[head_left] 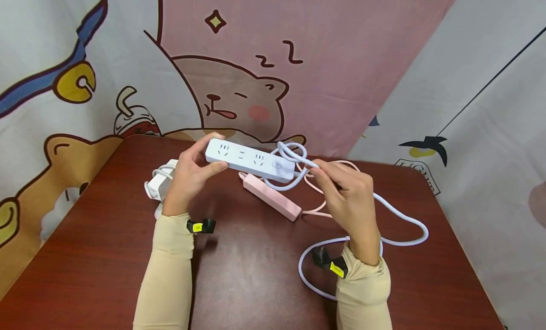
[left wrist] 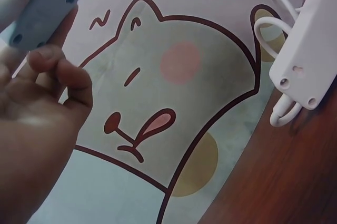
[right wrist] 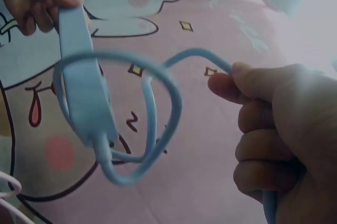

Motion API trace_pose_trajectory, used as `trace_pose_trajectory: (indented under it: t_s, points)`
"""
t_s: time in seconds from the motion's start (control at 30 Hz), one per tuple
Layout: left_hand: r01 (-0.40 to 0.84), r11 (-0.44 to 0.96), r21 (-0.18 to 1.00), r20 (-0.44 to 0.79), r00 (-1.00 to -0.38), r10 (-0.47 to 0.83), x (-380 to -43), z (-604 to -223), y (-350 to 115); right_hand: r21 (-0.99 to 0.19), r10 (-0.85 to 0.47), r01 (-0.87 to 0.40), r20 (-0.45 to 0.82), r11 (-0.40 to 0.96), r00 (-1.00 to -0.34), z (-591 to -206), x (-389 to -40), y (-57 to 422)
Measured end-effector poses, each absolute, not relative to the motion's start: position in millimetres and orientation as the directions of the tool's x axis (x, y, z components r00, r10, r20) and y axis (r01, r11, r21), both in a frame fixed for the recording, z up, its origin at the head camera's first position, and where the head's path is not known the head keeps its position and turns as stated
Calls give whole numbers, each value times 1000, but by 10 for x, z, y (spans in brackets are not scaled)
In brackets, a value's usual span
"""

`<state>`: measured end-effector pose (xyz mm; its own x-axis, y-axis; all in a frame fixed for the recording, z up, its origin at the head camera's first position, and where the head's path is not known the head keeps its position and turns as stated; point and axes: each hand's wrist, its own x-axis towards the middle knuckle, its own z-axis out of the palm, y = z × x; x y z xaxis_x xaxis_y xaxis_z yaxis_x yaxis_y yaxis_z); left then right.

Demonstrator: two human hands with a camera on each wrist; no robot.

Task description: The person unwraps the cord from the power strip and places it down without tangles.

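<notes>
The blue power strip, which I follow from far away, is lifted above the worktop; in my head view it appears beyond the pink power strip and a little to its left. The left hand is closed around the far end of the blue strip, with the thumb on the near side and the fingers behind. The right hand has its fingers curled, and pinches the blue cord between thumb and forefinger. More of this cord lies to the right of the pink strip. To the left of the pink strip I see a white strip with cord about it. I judge that the step in hand is to arrange the cord at the strip's end; whether it is being wound or loosened, I cannot tell. One loose loop crosses the blue strip in my right wrist view. The next move, I think, calls for a steady left grip, while the right fingers guide the cord gently, so that the loops do not tighten into a knot.
</notes>
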<state>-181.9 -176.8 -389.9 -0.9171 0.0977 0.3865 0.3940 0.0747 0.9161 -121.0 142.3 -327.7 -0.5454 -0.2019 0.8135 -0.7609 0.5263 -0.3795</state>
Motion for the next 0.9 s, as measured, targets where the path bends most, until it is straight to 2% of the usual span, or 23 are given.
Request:
trace_pose_trajectory:
  t_s: [0.13,0.23,0.4,0.63,0.9]
  points:
    - [394,42,918,386,-914,128,-1796,-3895,-1777,-426,-107,-700,808,574,-579,-3302,-1254,1502]
    - [393,-33,919,394,-909,136,-1784,-3892,-1783,-447,-45,-645,800,620,-598,-3342,-1304,1564]
    - [403,-112,908,414,-905,102,-1780,-3893,-1818,-463,-6,-557,765,689,-644,-3429,-1392,1695]
    - [425,-156,892,424,-905,-42,-1797,-3899,-1922,-492,34,-453,704,744,-709,-3515,-1445,1891]
    - [472,-167,866,426,-870,-248,-1855,-3923,-2003,-517,55,-386,648,764,-760,-3546,-1436,2048]
